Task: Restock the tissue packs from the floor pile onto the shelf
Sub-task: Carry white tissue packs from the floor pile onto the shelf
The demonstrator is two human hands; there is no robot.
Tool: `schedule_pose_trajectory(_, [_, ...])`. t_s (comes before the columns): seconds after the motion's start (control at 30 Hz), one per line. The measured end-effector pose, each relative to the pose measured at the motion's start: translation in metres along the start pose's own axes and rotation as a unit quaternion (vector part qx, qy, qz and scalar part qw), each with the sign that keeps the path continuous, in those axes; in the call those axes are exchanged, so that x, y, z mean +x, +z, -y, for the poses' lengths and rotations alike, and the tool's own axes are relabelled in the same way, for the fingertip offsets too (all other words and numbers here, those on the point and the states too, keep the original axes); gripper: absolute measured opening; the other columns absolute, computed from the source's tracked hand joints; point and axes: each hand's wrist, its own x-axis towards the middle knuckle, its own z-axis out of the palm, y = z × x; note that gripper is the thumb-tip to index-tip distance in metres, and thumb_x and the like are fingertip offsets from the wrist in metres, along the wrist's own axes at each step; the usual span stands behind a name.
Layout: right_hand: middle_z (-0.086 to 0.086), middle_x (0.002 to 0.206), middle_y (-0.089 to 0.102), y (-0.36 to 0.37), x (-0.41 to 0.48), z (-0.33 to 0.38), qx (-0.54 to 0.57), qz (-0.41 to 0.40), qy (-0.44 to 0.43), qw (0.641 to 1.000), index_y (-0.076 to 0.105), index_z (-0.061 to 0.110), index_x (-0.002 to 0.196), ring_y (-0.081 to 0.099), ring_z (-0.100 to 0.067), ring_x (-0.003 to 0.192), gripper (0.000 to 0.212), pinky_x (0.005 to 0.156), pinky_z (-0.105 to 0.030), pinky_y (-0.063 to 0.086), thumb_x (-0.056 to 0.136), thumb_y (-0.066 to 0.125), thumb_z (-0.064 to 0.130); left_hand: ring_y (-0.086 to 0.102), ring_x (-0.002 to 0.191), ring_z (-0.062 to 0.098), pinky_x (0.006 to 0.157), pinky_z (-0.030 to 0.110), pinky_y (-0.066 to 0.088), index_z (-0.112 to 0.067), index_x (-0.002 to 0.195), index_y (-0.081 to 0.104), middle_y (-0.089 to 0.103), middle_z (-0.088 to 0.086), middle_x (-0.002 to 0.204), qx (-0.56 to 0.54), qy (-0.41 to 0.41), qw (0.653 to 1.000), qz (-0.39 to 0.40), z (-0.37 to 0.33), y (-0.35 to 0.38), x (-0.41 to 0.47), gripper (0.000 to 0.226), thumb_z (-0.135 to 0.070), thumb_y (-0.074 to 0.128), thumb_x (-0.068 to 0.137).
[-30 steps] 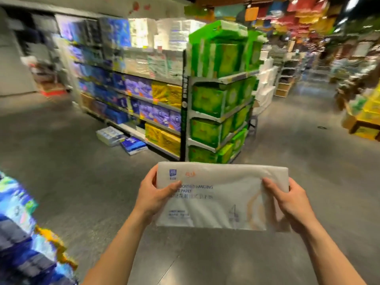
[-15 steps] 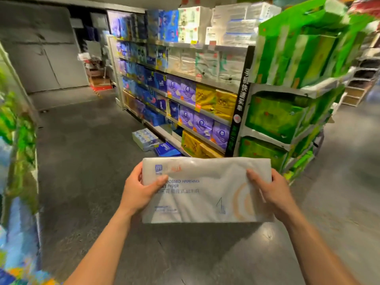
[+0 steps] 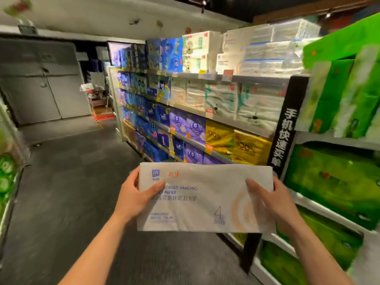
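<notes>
A flat white tissue pack (image 3: 201, 202) with blue print and an orange swirl is held level at chest height in front of me. My left hand (image 3: 133, 196) grips its left end, thumb across the front. My right hand (image 3: 271, 202) grips its right end the same way. Beyond the pack stands the long aisle shelf (image 3: 205, 76), stocked with blue, purple, yellow and white tissue packs on several levels. The floor pile is hidden from view.
An end-cap rack (image 3: 333, 140) of green packs stands close at my right, with a black signed post (image 3: 284, 128) at its corner. Another rack with green goods (image 3: 8, 171) lines the left edge. Grey floor (image 3: 72, 182) runs down the aisle toward grey doors (image 3: 41, 85).
I have walked closer and turned left, so the aisle shelf and green end-cap fill more of the view. Both hands keep the same hold on the pack.
</notes>
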Motion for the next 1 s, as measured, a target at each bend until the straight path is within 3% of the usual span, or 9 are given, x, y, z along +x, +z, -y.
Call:
schedule_pose_trajectory(0.13, [0.004, 0.094, 0.076, 0.041, 0.135, 0.027, 0.002, 0.009, -0.023, 1.0, 0.067, 0.026, 0.108, 0.074, -0.016, 0.077, 0.031, 0.066, -0.033, 0.059, 0.082, 0.079, 0.039, 0.075, 0.081, 0.014, 0.058, 0.026, 0.059, -0.018, 0.123, 0.058, 0.077, -0.003, 0.094, -0.021, 0.01, 0.999, -0.03, -0.001, 0.012, 0.139, 0.061, -0.021, 0.086, 0.069])
schedule_pose_trajectory(0.27, [0.0, 0.09, 0.078, 0.089, 0.255, 0.052, -0.013, 0.021, -0.045, 0.999, 0.07, 0.021, 0.105, 0.075, -0.023, 0.079, 0.034, 0.073, -0.046, 0.062, 0.078, 0.083, 0.037, 0.074, 0.08, 0.014, 0.056, 0.025, 0.058, -0.02, 0.126, 0.055, 0.076, -0.001, 0.094, -0.046, 0.028, 0.998, -0.045, 0.0, 0.011, 0.265, 0.063, -0.017, 0.085, 0.071])
schedule_pose_trajectory(0.43, [-0.003, 0.086, 0.078, 0.162, 0.383, 0.067, -0.008, 0.02, -0.086, 0.996, 0.07, 0.014, 0.102, 0.072, -0.011, 0.067, 0.028, 0.054, -0.022, 0.054, 0.078, 0.083, 0.021, 0.074, 0.082, 0.015, 0.058, 0.026, 0.059, -0.017, 0.129, 0.052, 0.074, 0.003, 0.102, -0.057, 0.063, 0.996, -0.028, 0.024, -0.003, 0.428, 0.069, -0.021, 0.085, 0.068])
schedule_pose_trajectory(0.53, [0.002, 0.079, 0.078, 0.206, 0.454, 0.069, -0.012, -0.006, -0.11, 0.994, 0.07, 0.012, 0.1, 0.07, -0.005, 0.062, 0.021, 0.052, -0.017, 0.052, 0.081, 0.08, 0.013, 0.074, 0.083, 0.018, 0.061, 0.03, 0.061, -0.016, 0.124, 0.056, 0.074, 0.006, 0.104, -0.061, 0.089, 0.994, -0.001, 0.034, -0.01, 0.532, 0.063, -0.022, 0.084, 0.068])
schedule_pose_trajectory(0.63, [-0.006, 0.092, 0.079, 0.244, 0.521, 0.073, -0.002, -0.05, -0.112, 0.992, 0.07, 0.01, 0.107, 0.073, -0.014, 0.074, 0.035, 0.061, -0.025, 0.057, 0.075, 0.082, 0.021, 0.073, 0.091, 0.025, 0.072, 0.042, 0.063, -0.016, 0.123, 0.056, 0.074, 0.007, 0.106, -0.073, 0.108, 0.991, 0.045, 0.035, -0.013, 0.633, 0.059, -0.018, 0.083, 0.07])
schedule_pose_trajectory(0.83, [0.0, 0.101, 0.078, 0.275, 0.631, 0.103, -0.045, -0.154, -0.125, 0.979, 0.068, 0.019, 0.113, 0.075, -0.02, 0.091, 0.056, 0.082, -0.043, 0.061, 0.066, 0.091, 0.039, 0.073, 0.093, 0.022, 0.074, 0.04, 0.062, -0.014, 0.132, 0.043, 0.071, 0.004, 0.107, -0.089, 0.161, 0.975, 0.12, 0.008, 0.012, 0.805, 0.087, -0.029, 0.089, 0.06])
schedule_pose_trajectory(1.0, [0.005, 0.09, 0.077, 0.263, 0.693, 0.153, -0.099, -0.22, -0.177, 0.954, 0.07, 0.022, 0.107, 0.074, -0.006, 0.077, 0.053, 0.064, -0.024, 0.058, 0.063, 0.081, 0.049, 0.073, 0.096, 0.022, 0.08, 0.039, 0.061, -0.004, 0.13, 0.045, 0.071, 0.011, 0.111, -0.133, 0.21, 0.956, 0.157, -0.021, 0.062, 0.918, 0.106, -0.05, 0.092, 0.047])
